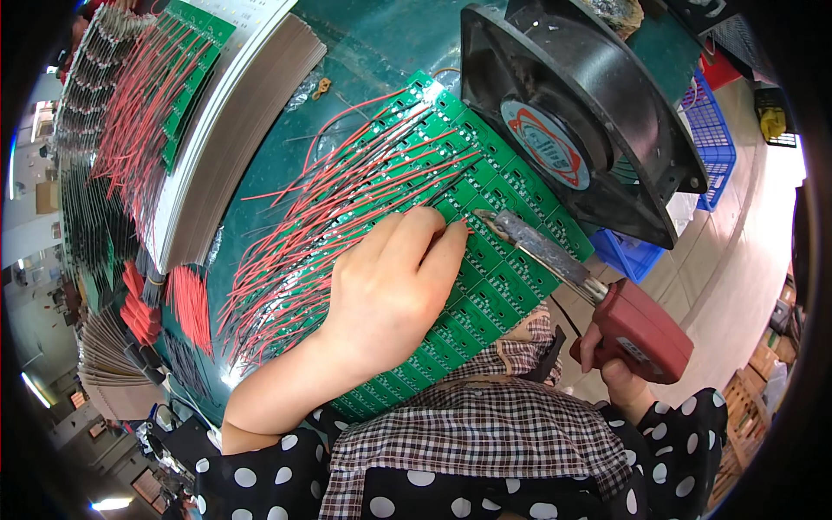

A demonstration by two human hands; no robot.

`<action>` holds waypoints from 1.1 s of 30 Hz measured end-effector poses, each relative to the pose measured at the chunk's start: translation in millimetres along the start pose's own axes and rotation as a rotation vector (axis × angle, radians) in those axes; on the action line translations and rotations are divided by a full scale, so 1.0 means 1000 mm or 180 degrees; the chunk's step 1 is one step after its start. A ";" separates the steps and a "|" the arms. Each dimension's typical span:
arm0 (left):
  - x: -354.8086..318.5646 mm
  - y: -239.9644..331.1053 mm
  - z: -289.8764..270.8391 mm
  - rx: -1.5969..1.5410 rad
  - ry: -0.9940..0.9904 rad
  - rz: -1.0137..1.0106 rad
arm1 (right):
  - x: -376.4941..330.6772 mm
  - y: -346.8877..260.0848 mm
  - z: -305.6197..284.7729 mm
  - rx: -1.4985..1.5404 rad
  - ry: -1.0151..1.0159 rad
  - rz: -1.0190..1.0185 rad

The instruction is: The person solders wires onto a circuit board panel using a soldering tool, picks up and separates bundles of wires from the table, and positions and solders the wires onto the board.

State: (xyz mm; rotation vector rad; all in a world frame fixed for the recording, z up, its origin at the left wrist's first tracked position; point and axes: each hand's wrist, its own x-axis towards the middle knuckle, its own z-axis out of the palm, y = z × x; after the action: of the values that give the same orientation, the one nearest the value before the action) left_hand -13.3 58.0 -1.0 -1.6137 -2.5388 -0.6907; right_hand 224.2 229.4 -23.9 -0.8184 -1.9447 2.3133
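Observation:
A large green circuit board panel (507, 303) lies at a slant before me, divided into many small boards. Rows of red and black wires (347, 195) stick out from it toward the left. My left hand (390, 286) rests over the panel, thumb and fingers pinched together, with the end of a red wire (470, 227) showing at the fingertips. My right hand (617, 377) grips a dark red soldering gun (646, 334) by its handle. Its metal barrel points up and left, and the tip is close to the left fingertips, at the panel's surface. Whether it touches is too small to tell.
A black fan (572, 130) stands just beyond the panel's right side. To the left are a tall stack of brown sheets (251, 130), finished wired boards (186, 95) and bundles of red wire (189, 308). Blue plastic baskets (715, 143) sit at the right, below the green tabletop (373, 43).

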 end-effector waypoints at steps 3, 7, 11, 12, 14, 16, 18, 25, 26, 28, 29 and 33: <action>0.000 0.000 0.000 0.0039 0.0067 0.0037 | -0.003 0.008 -0.012 -0.0578 -0.0271 -0.0042; 0.000 0.000 0.001 0.0037 0.0047 0.0001 | -0.004 0.008 -0.012 -0.1121 -0.0260 -0.0165; 0.001 0.000 0.000 0.0049 0.0088 0.0011 | 0.001 -0.005 0.001 0.0290 -0.0197 0.0369; 0.001 0.000 0.000 0.0048 0.0092 0.0012 | 0.002 -0.008 0.004 0.0536 -0.0073 0.0246; 0.001 0.000 0.000 0.0031 0.0033 -0.0015 | 0.004 -0.013 0.009 0.0781 0.0052 0.0124; 0.001 0.001 0.000 0.0026 0.0036 -0.0016 | 0.005 -0.015 0.011 0.0142 -0.0052 0.0041; 0.000 0.001 0.000 0.0025 0.0046 -0.0010 | 0.005 -0.015 0.012 0.0163 -0.0001 0.0015; 0.000 -0.004 0.002 0.0056 0.0067 0.0168 | 0.003 -0.011 0.013 0.0220 0.0190 -0.0021; 0.001 -0.004 0.002 0.0051 0.0093 0.0153 | 0.002 -0.011 0.014 0.0223 0.0200 -0.0025; 0.004 -0.003 0.002 -0.0081 0.0106 0.0060 | 0.002 -0.010 0.014 0.0279 0.0218 0.0033; 0.006 -0.002 0.001 -0.0221 0.0112 -0.0009 | 0.002 -0.010 0.013 0.0283 0.0227 0.0032; 0.017 0.000 0.004 -0.0172 0.0112 -0.0172 | 0.003 -0.010 0.010 0.0293 0.0103 0.0159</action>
State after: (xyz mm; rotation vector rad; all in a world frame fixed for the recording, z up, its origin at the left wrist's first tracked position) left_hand -20.6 74.2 -0.4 -1.5394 -2.5692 -0.7921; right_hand 214.0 223.3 -15.0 -0.9002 -1.8106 2.3810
